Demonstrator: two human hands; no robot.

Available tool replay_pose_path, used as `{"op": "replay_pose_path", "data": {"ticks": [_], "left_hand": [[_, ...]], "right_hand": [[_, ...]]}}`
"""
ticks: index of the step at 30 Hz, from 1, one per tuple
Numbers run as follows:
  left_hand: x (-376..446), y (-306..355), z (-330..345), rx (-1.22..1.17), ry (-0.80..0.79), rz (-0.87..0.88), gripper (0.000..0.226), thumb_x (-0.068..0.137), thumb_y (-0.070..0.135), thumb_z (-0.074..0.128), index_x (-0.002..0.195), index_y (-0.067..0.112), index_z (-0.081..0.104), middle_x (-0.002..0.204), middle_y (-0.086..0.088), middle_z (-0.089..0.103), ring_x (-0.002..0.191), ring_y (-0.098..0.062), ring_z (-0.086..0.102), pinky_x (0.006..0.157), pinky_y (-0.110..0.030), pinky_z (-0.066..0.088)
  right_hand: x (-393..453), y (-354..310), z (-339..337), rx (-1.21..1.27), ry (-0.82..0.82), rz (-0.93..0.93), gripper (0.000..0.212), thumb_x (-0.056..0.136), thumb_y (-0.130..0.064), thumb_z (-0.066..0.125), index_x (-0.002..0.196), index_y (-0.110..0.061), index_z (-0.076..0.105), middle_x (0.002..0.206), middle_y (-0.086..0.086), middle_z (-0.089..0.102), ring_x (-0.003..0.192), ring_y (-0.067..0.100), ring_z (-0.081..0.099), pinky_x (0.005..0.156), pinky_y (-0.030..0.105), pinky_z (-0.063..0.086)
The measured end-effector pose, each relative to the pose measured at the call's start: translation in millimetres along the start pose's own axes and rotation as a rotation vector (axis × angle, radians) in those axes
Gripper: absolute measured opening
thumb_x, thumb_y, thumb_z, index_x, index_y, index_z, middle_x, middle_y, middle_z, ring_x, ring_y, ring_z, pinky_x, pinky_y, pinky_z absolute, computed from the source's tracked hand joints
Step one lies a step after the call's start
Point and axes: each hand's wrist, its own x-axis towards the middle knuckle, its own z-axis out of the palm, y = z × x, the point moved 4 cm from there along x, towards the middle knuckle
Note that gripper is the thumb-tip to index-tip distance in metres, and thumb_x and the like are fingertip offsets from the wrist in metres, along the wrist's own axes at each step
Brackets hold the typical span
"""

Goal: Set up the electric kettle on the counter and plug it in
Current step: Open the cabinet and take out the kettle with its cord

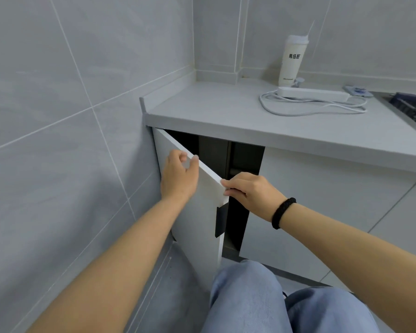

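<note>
Hands gripped the top edge of a white cabinet door (202, 212) that stood partly open under a grey counter (226, 116). The left hand (178, 176) curled over the door's upper edge near the hinge side, thumb on top, fingers on the outer face. The right hand (250, 191) pinched the door's free top corner, fingers closed around it; a black band (282, 212) circled that wrist. The door swung outward toward the tiled wall (58, 116) on the left, leaving a narrow dark gap into the cabinet; its contents were too dark to make out. No kettle showed anywhere in view. On the counter, well back from the front edge, lay a white power strip (314, 94), its long side running left to right, with its cord (298, 109) looped loosely in front. A tall white cup (292, 60) with a straw stood upright just behind it, against the back wall. Blue-jeaned knees (250, 296) filled the lower foreground.
</note>
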Motion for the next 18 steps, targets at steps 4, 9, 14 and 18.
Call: {"op": "replay_pose_path", "data": {"ticks": [4, 9, 14, 18], "left_hand": [[26, 11, -5, 0.194, -0.208, 0.013, 0.061, 0.089, 0.043, 0.058, 0.142, 0.018, 0.038, 0.147, -0.002, 0.034, 0.128, -0.018, 0.043, 0.092, -0.025, 0.033], [36, 9, -24, 0.401, -0.288, -0.012, 0.064, 0.084, 0.021, 0.064, 0.141, 0.008, 0.039, 0.142, -0.009, 0.04, 0.127, -0.024, 0.044, 0.083, -0.024, 0.035], [38, -4, -57, 0.464, -0.313, -0.008, 0.043, 0.075, 0.021, 0.068, 0.055, 0.012, 0.03, 0.057, -0.001, 0.028, 0.051, -0.014, 0.03, 0.046, -0.023, 0.023], [47, -10, -79, 0.559, -0.44, -0.018, 0.047, 0.075, 0.028, 0.07, 0.057, 0.024, 0.027, 0.075, 0.001, 0.037, 0.066, -0.016, 0.038, 0.061, -0.027, 0.036]], "right_hand": [[5, -18, 10, -0.014, -0.019, -0.101, 0.021, 0.088, -0.013, 0.063, 0.104, -0.001, 0.07, 0.084, 0.01, 0.069, 0.078, 0.027, 0.065, 0.066, 0.039, 0.058], [10, -48, 32, -0.017, 0.016, -0.203, 0.026, 0.094, -0.02, 0.054, 0.104, 0.0, 0.068, 0.085, 0.01, 0.066, 0.078, 0.026, 0.063, 0.065, 0.038, 0.056], [18, -79, 63, 0.011, 0.077, -0.206, 0.026, 0.095, -0.019, 0.052, 0.112, -0.003, 0.061, 0.108, 0.015, 0.06, 0.089, 0.021, 0.057, 0.071, 0.029, 0.056], [31, -100, 91, 0.024, 0.07, -0.284, 0.025, 0.099, -0.017, 0.047, 0.117, -0.001, 0.055, 0.13, 0.019, 0.049, 0.114, 0.028, 0.052, 0.093, 0.031, 0.05]]}}
